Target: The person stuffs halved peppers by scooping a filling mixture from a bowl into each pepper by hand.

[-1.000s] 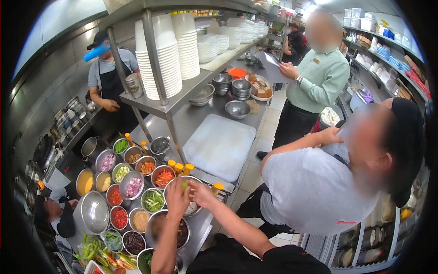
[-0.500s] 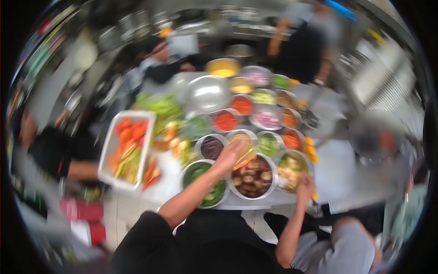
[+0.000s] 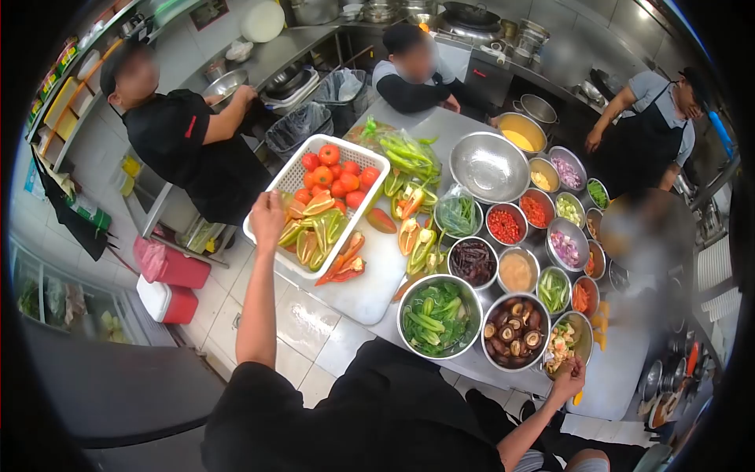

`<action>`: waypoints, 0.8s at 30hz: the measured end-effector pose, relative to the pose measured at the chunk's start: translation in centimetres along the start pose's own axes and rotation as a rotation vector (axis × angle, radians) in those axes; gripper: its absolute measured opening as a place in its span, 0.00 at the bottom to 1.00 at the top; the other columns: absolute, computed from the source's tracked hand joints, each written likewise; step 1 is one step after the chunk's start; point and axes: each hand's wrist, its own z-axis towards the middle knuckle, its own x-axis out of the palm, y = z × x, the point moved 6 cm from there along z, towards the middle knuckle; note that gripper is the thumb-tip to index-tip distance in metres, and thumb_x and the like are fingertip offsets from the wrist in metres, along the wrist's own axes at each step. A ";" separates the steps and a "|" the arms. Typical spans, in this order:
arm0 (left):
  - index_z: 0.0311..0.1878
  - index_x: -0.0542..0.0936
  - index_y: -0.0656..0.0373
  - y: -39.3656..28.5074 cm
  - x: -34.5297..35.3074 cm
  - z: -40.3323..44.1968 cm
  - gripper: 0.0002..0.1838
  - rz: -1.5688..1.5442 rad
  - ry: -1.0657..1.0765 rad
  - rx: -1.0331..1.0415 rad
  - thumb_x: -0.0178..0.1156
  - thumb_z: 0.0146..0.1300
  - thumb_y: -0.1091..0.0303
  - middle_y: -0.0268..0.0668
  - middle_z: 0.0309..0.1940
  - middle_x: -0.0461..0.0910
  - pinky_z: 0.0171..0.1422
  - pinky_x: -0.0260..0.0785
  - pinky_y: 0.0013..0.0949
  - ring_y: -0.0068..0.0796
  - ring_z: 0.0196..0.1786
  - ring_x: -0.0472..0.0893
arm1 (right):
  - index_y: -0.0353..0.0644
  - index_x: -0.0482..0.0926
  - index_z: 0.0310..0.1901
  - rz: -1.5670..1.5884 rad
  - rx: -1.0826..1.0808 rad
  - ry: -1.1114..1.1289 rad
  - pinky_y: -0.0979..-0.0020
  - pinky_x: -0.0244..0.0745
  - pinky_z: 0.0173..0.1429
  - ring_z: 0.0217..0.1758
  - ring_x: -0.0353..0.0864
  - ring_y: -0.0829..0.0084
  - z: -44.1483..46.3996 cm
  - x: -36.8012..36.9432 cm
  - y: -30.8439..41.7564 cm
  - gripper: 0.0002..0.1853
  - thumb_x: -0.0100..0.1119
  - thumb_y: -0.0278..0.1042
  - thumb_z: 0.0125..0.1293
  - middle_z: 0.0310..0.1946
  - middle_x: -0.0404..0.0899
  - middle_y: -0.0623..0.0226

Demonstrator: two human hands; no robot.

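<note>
1. Fingers (image 3: 273,197) of the left hand (image 3: 267,220) bend at the near-left rim of a white basket (image 3: 376,161); how far open they are, and whether they grip it, cannot be told.
2. Right hand (image 3: 570,379) bends at the near rim of a metal bowl (image 3: 583,334), its fingers drawn close together; whether they pinch anything cannot be told.
3. White basket, tilted in view, has red tomatoes (image 3: 338,179) at its far end and split green peppers (image 3: 321,236) at its near end; orange-red pepper pieces (image 3: 348,263) lie just beside it.
4. Metal bowl by the right hand holds mixed chopped pieces (image 3: 560,346); near it stand a pot of mushrooms (image 3: 515,329), then a pot of leafy greens (image 3: 436,315); dark dried chillies (image 3: 472,263) fill another behind.
5. White board (image 3: 377,295) lies on a metal table (image 3: 444,122); a person in black (image 3: 177,149) stands at the left, a second person (image 3: 413,90) leans at the far side, a third (image 3: 649,138) wears a dark apron; pale tiles (image 3: 314,346) cover the floor.
</note>
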 end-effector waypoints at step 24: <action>0.43 0.77 0.66 -11.6 20.4 -8.5 0.19 -0.012 0.603 0.425 0.62 0.55 0.59 0.53 0.39 0.79 0.48 0.70 0.46 0.51 0.43 0.79 | 0.35 0.79 0.42 -0.038 0.009 -0.128 0.74 0.72 0.39 0.35 0.79 0.74 -5.1 0.8 6.0 0.11 0.61 0.31 0.61 0.32 0.81 0.62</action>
